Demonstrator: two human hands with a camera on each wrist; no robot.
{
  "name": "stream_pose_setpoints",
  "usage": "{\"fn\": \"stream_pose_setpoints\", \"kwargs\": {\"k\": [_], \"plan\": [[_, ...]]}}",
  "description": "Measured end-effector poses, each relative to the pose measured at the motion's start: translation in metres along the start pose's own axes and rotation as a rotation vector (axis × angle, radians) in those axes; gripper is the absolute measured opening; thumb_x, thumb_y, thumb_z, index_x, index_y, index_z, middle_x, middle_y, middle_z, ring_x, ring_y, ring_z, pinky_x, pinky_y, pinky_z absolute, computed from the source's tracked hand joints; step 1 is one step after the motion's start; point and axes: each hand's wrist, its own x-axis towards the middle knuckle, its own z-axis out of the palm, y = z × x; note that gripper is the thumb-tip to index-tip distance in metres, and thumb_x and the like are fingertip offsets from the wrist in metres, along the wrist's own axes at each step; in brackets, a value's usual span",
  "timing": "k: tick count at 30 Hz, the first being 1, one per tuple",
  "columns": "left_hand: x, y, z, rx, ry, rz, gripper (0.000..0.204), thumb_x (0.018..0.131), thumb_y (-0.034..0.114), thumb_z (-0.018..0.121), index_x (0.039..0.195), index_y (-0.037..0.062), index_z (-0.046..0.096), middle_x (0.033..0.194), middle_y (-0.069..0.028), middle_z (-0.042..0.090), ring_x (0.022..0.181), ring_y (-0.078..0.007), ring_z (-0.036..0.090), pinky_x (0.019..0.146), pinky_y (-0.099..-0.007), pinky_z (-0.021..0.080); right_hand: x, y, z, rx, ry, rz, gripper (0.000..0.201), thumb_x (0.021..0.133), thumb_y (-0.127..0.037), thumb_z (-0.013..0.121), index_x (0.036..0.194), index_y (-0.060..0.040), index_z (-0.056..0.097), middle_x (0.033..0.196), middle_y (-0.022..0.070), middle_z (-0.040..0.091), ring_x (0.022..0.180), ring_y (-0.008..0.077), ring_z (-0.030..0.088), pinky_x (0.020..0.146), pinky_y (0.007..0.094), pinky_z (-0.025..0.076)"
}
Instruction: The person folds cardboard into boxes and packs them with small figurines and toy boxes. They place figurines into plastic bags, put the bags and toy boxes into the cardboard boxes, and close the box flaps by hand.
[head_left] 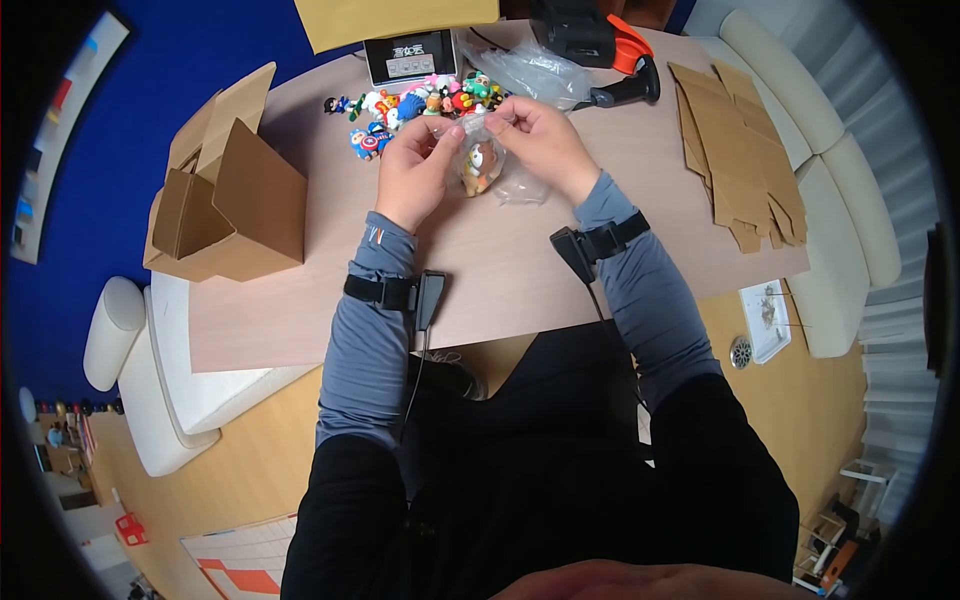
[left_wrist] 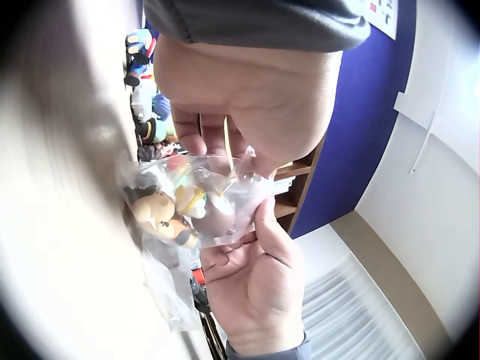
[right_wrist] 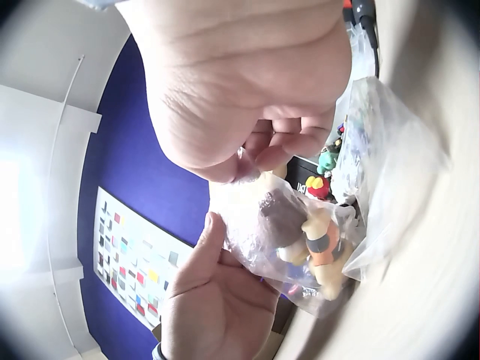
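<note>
My left hand [head_left: 413,175] and right hand [head_left: 545,147] pinch a clear bag [left_wrist: 241,204] of figurines [left_wrist: 154,210] by its top; likely the sealing step, calling next for even pressure.

A table [head_left: 490,275] carries a cardboard box [head_left: 262,205], toy figurines [head_left: 411,107], clear plastic [head_left: 540,75] and flattened cardboard [head_left: 735,150]

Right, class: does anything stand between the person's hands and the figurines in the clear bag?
Yes, the clear bag itself: its plastic surrounds the figurines. The left hand and right hand pinch the bag near its top; nothing else visible stands between.
</note>
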Motion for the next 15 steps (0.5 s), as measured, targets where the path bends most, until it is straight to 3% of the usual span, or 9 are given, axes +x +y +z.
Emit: {"fn": "stream_pose_setpoints", "kwargs": {"k": [4, 6, 10, 12, 15], "plan": [[-0.001, 0.001, 0.000, -0.015, -0.001, -0.002, 0.014, 0.102, 0.016, 0.066, 0.105, 0.0021, 0.066, 0.095, -0.0001, 0.069, 0.089, -0.0069, 0.061, 0.081, -0.0220, 0.048, -0.003, -0.008, 0.001, -0.052, -0.012, 0.044, 0.020, 0.103, -0.021, 0.065, 0.106, -0.0007, 0.066, 0.096, -0.0034, 0.065, 0.087, 0.0032, 0.058, 0.077, 0.0211, 0.049], [0.001, -0.003, 0.000, -0.033, 0.019, 0.032, 0.017, 0.100, 0.018, 0.069, 0.102, 0.0013, 0.067, 0.090, 0.0007, 0.069, 0.080, -0.0042, 0.059, 0.073, -0.0208, 0.049, -0.003, -0.007, 0.002, -0.057, -0.020, 0.050, 0.020, 0.104, -0.021, 0.064, 0.106, -0.0008, 0.066, 0.095, -0.0038, 0.064, 0.086, 0.0030, 0.057, 0.076, 0.0211, 0.049], [-0.002, 0.001, 0.000, 0.004, 0.018, -0.001, 0.015, 0.102, 0.017, 0.066, 0.100, 0.0021, 0.067, 0.090, 0.0004, 0.068, 0.082, -0.0061, 0.058, 0.077, -0.0217, 0.047, -0.002, -0.005, 0.003, 0.076, -0.053, -0.015, 0.022, 0.103, -0.023, 0.065, 0.107, -0.0016, 0.065, 0.095, -0.0039, 0.065, 0.086, 0.0039, 0.058, 0.077, 0.0223, 0.050], [-0.001, 0.001, 0.003, 0.000, 0.024, 0.057, 0.018, 0.099, 0.019, 0.070, 0.097, 0.0006, 0.069, 0.086, 0.0005, 0.069, 0.077, -0.0043, 0.060, 0.070, -0.0210, 0.049, -0.003, -0.011, 0.007, 0.145, -0.083, -0.033, 0.022, 0.103, -0.024, 0.065, 0.108, -0.0019, 0.065, 0.095, -0.0037, 0.065, 0.086, 0.0043, 0.059, 0.078, 0.0226, 0.051], [-0.002, -0.002, 0.001, 0.041, 0.029, 0.038, 0.020, 0.098, 0.020, 0.072, 0.095, 0.0004, 0.070, 0.084, 0.0014, 0.069, 0.074, -0.0034, 0.058, 0.065, -0.0202, 0.048, -0.008, -0.023, 0.014, 0.087, -0.057, -0.039, 0.025, 0.097, -0.025, 0.073, 0.106, -0.0018, 0.067, 0.091, 0.0013, 0.070, 0.083, 0.0068, 0.063, 0.073, 0.0262, 0.053]]}}
